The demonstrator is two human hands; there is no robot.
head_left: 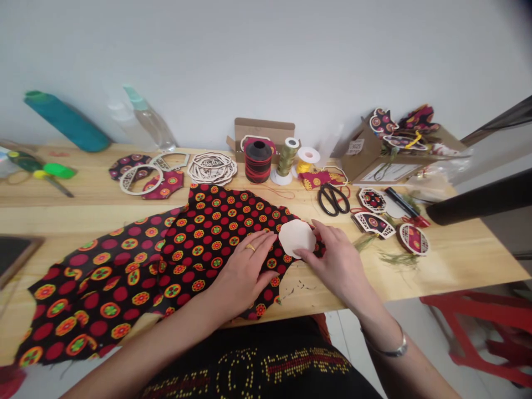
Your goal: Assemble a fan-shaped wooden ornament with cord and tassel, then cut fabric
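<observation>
A black cloth (203, 238) printed with red, orange and green rounds lies spread over the table. On its right end sits a white card shape with cut corners (297, 238). My right hand (338, 257) pinches the right edge of this card between thumb and fingers. Flat on the cloth, with fingers stretched out, my left hand (249, 263) has its fingertips close to the card's left edge. Black-handled scissors (333, 199) rest beyond my right hand.
Thread spools, including a red-and-black one (258, 160), stand at the back. Cut wooden frames (212, 168) are stacked left of them. A cardboard box (374, 158) with fabric ornaments is back right. Finished-looking ornaments (375, 223) lie at right. A red stool (461, 327) stands below.
</observation>
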